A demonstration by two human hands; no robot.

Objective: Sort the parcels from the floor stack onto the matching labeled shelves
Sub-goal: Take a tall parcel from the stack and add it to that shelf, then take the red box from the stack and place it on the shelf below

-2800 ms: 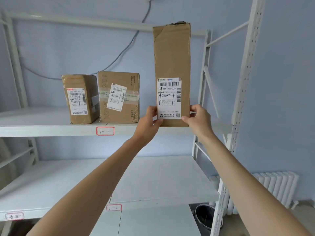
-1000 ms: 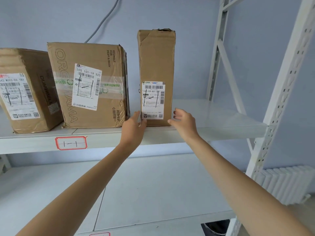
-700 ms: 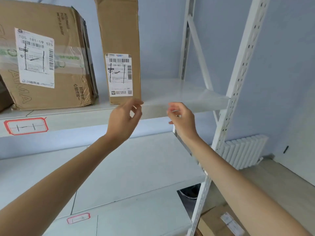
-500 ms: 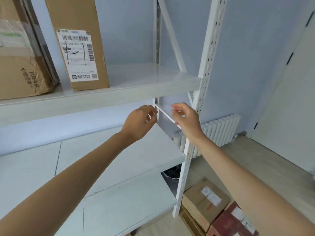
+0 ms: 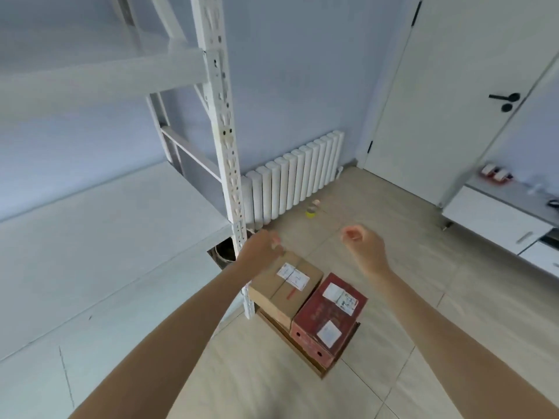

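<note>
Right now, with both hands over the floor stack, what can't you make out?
- Labels on the brown parcel and red parcel: head view, print blurred and too small to read.
- Flat box under them: mostly covered.
- Left hand: motion-blurred, its grip unclear.
- Shelf tags: none in view.

White ribbed radiator [image 5: 298,173] against blue wall. Small yellow object [image 5: 310,212] on floor just before it. White door [image 5: 447,95], black handle [image 5: 504,98]. Low white cabinet [image 5: 496,220] at right.
</note>
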